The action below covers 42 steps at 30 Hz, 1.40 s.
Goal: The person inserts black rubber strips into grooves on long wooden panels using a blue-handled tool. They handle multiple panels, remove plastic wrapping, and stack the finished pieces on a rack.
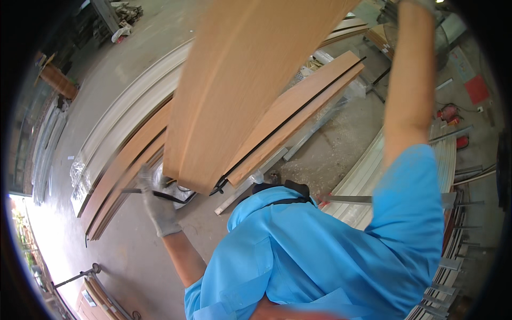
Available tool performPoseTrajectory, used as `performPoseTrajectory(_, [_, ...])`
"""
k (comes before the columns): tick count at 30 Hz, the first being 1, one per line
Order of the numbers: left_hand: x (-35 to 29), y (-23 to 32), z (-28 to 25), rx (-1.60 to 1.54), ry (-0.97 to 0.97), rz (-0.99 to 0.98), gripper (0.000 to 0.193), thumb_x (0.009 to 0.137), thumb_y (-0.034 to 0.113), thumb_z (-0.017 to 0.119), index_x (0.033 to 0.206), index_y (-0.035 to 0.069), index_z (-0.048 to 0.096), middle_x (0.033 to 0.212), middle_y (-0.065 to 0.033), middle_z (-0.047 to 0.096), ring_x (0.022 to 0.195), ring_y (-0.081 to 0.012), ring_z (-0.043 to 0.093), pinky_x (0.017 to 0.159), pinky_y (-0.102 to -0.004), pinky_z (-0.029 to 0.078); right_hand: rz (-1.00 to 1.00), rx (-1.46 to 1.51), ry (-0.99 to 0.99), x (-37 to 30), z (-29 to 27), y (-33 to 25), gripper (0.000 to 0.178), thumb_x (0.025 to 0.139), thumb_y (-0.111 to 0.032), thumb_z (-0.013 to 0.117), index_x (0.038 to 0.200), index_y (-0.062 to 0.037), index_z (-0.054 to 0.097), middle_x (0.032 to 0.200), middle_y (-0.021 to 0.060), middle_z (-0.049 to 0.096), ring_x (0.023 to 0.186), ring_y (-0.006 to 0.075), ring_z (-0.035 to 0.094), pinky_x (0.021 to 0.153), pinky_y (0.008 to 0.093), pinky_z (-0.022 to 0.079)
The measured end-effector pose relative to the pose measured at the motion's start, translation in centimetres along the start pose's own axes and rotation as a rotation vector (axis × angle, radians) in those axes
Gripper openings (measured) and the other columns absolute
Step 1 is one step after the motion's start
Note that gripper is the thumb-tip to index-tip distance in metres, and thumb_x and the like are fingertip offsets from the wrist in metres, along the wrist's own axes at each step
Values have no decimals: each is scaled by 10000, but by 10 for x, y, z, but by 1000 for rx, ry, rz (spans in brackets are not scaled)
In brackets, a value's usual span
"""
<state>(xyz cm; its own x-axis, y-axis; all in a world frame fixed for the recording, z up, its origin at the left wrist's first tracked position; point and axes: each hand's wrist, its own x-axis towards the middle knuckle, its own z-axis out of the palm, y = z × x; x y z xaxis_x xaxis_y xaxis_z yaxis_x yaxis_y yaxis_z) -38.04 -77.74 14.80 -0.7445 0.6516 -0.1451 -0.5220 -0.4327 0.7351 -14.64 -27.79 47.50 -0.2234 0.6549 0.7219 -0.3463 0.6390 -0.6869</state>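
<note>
Blue shirt (314, 250) cloth filled the near middle, and just beyond it a wide board (245, 80) ran from its near end, right of the left hand (159, 210), out past the far edge of view. It broadened toward the far side, so that end was probably raised; what bore it could not be told.

A black strip (169, 197) crossed at the left hand, its ends showing on either side. The fingers looked partly bent beside it, but whether they gripped it or only touched it was unclear. That gloved hand reached forward and left, elbow bent, near the board's corner yet apart from it.

The right arm stretched far and right, high up; its hand (421, 4) was mostly cut off, so its grip could not be judged.

A narrower board (320, 85) lay to the right, a pale rail (232, 204) beside it, perhaps to keep it off the floor. Planks (128, 165) and white lengths (128, 98) lay side by side on the left, likely so their long faces stayed straight; clear wrap (79, 178) at the near end presumably guarded the finish.
</note>
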Motion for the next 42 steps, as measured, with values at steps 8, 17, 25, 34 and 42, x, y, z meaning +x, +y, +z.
performPoseTrajectory(8, [-2, -64, -26, 415, 456, 35, 468, 1063, 376, 500, 1332, -4, 551, 1250, -113, 620, 1128, -229, 600, 971, -375, 498, 214, 193, 469, -152, -76, 134, 524, 978, -379, 636, 1274, 50, 583, 1159, 129, 683, 1027, 210, 668, 882, 336, 533])
performPoseTrajectory(17, [26, -135, -18, 722, 616, 0, 463, 1043, 352, 554, 1301, -32, 581, 1177, -141, 644, 980, -223, 635, 843, -372, 529, 559, -86, 763, -276, -142, 282, 429, 995, -277, 614, 1261, 57, 569, 1194, 125, 653, 1058, 209, 636, 897, 343, 517])
performPoseTrajectory(25, [53, -137, 8, 1290, 649, -51, 420, 1050, 317, 493, 1153, -52, 666, 1042, -179, 710, 915, -260, 667, 821, -390, 524, 840, -550, 466, -292, -203, 347, 576, 983, -335, 634, 1290, 125, 470, 1256, 263, 612, 1120, 347, 633, 956, 406, 501])
performPoseTrajectory(34, [59, -146, 59, 1771, 647, -138, 485, 1039, 411, 470, 1260, 16, 646, 1163, -264, 690, 1070, -428, 666, 881, -492, 509, 893, -1050, 123, -233, -249, 348, 507, 957, -456, 593, 1123, 23, 586, 1083, 293, 680, 1051, 459, 644, 911, 508, 498])
performPoseTrajectory(42, [62, -161, 57, 1807, 680, -139, 497, 1023, 472, 476, 1289, 85, 639, 1110, -264, 699, 1006, -459, 673, 815, -539, 515, 518, -1108, -201, -161, -247, 360, 384, 942, -443, 618, 1067, -80, 624, 948, 223, 696, 893, 412, 673, 778, 492, 509])
